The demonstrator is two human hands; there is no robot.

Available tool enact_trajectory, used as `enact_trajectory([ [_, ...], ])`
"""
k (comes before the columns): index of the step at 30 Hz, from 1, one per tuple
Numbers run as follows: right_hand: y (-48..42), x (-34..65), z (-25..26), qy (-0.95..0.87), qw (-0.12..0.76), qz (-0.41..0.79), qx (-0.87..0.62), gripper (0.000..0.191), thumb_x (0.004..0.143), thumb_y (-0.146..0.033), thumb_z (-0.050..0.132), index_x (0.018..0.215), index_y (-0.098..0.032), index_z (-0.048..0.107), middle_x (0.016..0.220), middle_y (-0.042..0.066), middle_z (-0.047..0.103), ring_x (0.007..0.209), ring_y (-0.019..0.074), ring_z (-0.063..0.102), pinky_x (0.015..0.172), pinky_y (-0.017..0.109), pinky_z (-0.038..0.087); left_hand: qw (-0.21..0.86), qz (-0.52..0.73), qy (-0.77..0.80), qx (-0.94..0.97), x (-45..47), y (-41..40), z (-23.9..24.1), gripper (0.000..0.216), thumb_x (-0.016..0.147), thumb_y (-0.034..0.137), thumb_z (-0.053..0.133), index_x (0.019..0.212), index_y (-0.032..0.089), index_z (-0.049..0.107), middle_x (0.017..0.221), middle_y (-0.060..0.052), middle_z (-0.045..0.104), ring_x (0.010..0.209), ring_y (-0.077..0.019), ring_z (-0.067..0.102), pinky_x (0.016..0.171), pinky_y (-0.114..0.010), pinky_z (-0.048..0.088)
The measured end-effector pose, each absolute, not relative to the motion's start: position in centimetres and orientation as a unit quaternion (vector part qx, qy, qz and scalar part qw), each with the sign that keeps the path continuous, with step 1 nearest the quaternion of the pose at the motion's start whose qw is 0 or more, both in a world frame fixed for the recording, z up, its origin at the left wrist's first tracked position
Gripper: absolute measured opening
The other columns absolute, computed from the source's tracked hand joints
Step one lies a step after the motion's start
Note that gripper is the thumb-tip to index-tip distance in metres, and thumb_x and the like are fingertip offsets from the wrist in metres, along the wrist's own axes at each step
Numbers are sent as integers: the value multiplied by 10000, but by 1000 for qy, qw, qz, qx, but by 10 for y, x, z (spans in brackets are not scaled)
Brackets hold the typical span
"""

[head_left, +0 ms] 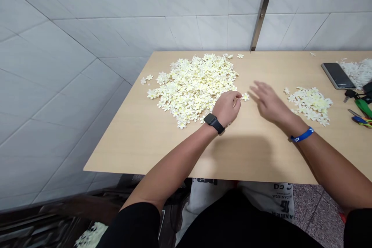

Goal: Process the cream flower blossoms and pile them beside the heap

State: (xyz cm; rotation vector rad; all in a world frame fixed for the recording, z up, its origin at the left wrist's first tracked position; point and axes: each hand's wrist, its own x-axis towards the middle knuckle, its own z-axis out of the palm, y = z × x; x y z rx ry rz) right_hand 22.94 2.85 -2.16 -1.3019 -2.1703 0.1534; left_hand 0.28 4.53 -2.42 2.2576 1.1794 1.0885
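Observation:
A broad heap of small white artificial flowers [197, 85] with pale yellow centres lies on the table. My left hand [228, 107], with a black watch on its wrist, is at the heap's right edge. Its thumb and forefinger are pinched together, and a single flower [245, 97] shows at their tips. Somewhat smeared by motion, my right hand [269, 102] hovers to the right of that flower. Its fingers are stretched out and hold nothing visible. Beyond the right wrist, with its blue band, lies a smaller pile of flowers [312, 104].
A phone [337, 76] lies at the right, against a mound of thin white pieces [359, 71]. Keys [350, 94] and colourful-handled scissors [362, 119] are nearer the right edge. Tiled wall [124, 35] borders the wooden table [130, 151] behind and at left.

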Motion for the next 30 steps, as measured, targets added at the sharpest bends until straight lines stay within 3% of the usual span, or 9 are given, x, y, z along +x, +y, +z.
enact_trajectory([
  [2,29,216,-30,-858,252,103,-435,462,988,-169,459,1419,-246,607,1554,116,531,1460,328,453,1201,598,376,185,387,419,801,3,46,-24,140,933,145,536,973,169,668,974,-72,727,896,-207,649,871,-359,506],
  [6,24,212,-28,-864,236,105,-432,341,995,-216,483,1235,-228,726,1258,141,724,1190,323,651,1013,546,535,195,381,415,803,3,45,-24,140,930,148,543,969,170,676,967,-64,730,876,-191,652,849,-337,516],
  [9,16,210,-18,-825,277,117,-479,245,969,-247,547,1068,-216,769,1081,126,767,1002,299,707,897,480,565,218,381,408,800,4,42,-22,143,932,150,547,972,170,683,959,-56,736,826,-173,645,796,-313,520],
  [13,6,199,-8,-707,395,214,-546,159,894,-339,691,984,-218,745,908,60,768,809,228,703,745,368,558,284,405,375,784,6,37,-16,143,945,194,590,1039,170,695,1034,-63,746,819,-148,656,748,-270,529],
  [18,0,191,-2,-633,505,349,-473,273,813,-451,805,905,-215,703,867,35,737,803,190,697,732,321,573,326,444,292,782,7,33,-11,186,944,314,674,1056,169,700,1058,-79,712,851,-135,661,718,-231,544],
  [25,-2,181,3,-560,555,417,-453,359,722,-471,882,937,-234,719,910,22,743,868,190,729,833,352,624,280,504,273,770,6,29,-4,14,925,168,637,912,171,640,920,-36,673,814,-112,628,661,-196,529],
  [28,-7,172,7,-521,596,371,-486,345,715,-422,897,891,-235,666,807,-13,704,750,157,712,717,298,610,205,534,272,774,5,28,-3,51,913,125,609,898,173,604,875,-23,646,791,-108,605,660,-200,525],
  [30,-12,167,10,-544,578,355,-493,268,792,-409,841,826,-220,655,742,-14,677,673,138,681,658,278,584,156,547,270,777,5,26,-2,54,916,124,598,903,174,584,870,-24,633,795,-113,593,654,-204,520],
])
